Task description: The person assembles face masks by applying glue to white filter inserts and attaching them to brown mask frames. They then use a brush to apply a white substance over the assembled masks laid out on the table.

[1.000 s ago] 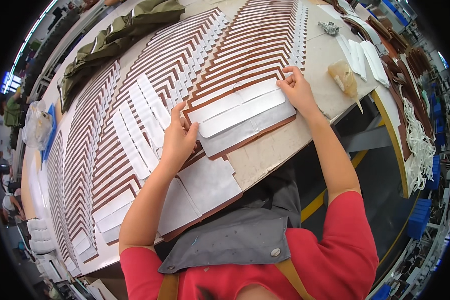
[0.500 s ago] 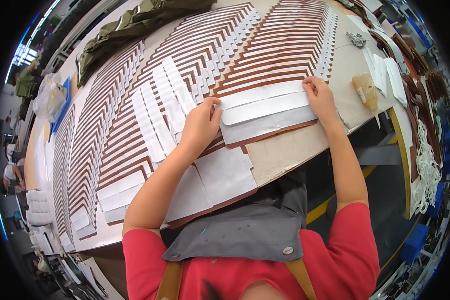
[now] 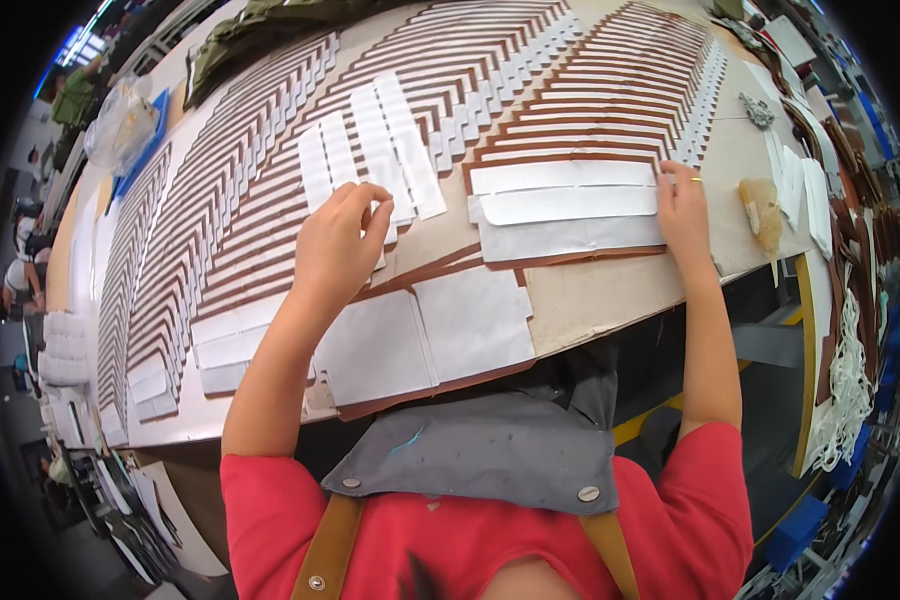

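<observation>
My left hand (image 3: 345, 235) is raised over the near ends of loose white slotted strips (image 3: 392, 135). Its fingers are loosely bent, the thumb stands apart from them, and nothing shows in between. A long white strip (image 3: 570, 206) with a slit along it and rounded near corners lies across the nearest white-faced, brown-edged panel (image 3: 580, 240) of the right row. At the right end of that strip, my right hand (image 3: 683, 205) has its thumb and bent fingers close together on the edge. Exactly what its fingertips pinch is partly hidden.
Overlapping brown-edged panels (image 3: 595, 110) fan out in several rows over the table. White panels (image 3: 475, 320) lie near its front edge. A bag of yellowish material (image 3: 760, 215) and a small grey clump (image 3: 756, 110) sit on the right. Olive fabric (image 3: 270, 40) is bunched at the back.
My left hand has let go of the long strip's left end and moved left to the loose strips. My right hand stays at the right end. The whole view has shifted slightly.
</observation>
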Tool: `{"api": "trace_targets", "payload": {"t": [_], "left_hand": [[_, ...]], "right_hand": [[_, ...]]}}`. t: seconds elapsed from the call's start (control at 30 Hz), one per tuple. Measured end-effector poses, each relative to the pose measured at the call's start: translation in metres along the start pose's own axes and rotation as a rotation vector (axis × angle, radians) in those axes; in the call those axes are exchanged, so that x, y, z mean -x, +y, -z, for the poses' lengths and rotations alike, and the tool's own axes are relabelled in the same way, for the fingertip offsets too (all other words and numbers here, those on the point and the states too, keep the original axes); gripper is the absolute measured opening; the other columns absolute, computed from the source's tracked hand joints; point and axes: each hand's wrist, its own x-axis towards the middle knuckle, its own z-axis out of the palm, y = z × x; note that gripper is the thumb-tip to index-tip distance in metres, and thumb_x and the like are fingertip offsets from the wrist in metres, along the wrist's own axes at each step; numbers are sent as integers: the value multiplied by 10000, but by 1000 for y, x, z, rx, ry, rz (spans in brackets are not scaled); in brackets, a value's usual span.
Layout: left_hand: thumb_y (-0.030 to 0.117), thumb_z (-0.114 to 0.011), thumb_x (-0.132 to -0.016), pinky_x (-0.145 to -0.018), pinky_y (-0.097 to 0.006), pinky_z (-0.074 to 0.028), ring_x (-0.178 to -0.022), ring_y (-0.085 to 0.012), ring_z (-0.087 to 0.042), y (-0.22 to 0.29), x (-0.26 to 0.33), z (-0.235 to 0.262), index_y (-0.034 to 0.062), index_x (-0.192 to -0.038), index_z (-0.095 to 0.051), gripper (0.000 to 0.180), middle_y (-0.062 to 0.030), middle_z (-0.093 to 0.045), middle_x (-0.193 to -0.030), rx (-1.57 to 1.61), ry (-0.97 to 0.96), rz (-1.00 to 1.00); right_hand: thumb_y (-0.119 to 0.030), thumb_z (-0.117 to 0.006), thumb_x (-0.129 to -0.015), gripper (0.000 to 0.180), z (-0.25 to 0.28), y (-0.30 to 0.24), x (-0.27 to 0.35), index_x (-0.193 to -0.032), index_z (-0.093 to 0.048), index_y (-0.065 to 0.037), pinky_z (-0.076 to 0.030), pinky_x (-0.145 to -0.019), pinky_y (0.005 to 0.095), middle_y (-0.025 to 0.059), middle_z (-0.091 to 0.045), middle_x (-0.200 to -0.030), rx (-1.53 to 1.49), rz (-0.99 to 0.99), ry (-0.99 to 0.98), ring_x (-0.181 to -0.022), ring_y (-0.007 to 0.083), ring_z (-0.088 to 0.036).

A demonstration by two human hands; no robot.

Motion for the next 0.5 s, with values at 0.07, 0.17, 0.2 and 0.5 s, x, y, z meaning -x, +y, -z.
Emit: {"api": "trace_targets", "payload": {"t": [0.07,0.17,0.2,0.5], "left_hand": [[135,-594,-825,-587,-343,-447,-652,-229,-568,-8,21,4,46,-852,-597,93,-80,-571,-745,-3,-71,-39],[114,-618,-797,-658,-344,-440,-745,-250,-558,-5,53,5,49,-839,-593,82,-84,-561,-783,53,-190,-111],[114,-623,-795,-680,-340,-437,-760,-250,-549,-3,62,4,48,-844,-595,87,-79,-562,-802,56,-213,-165],[109,-648,-761,-838,-379,-392,-961,-299,-503,-17,62,-19,36,-1007,-557,272,-130,-539,-973,154,-253,-49]], "right_hand": [[-125,-508,-884,166,5,-21,-2,-988,-569,-10,-444,-712,340,110,-578,-941,-103,-100,-26,-783,225,-542],[-104,-536,-873,155,18,-58,1,-993,-575,-13,-439,-668,304,85,-576,-934,-237,-104,-128,-732,174,-519],[-93,-541,-867,147,20,-73,4,-988,-577,-16,-442,-670,303,85,-577,-937,-294,-89,-186,-739,176,-524],[-69,-621,-782,246,-14,-189,21,-1019,-559,-40,-437,-825,353,107,-569,-1038,-541,418,-633,-973,266,-526]]}}
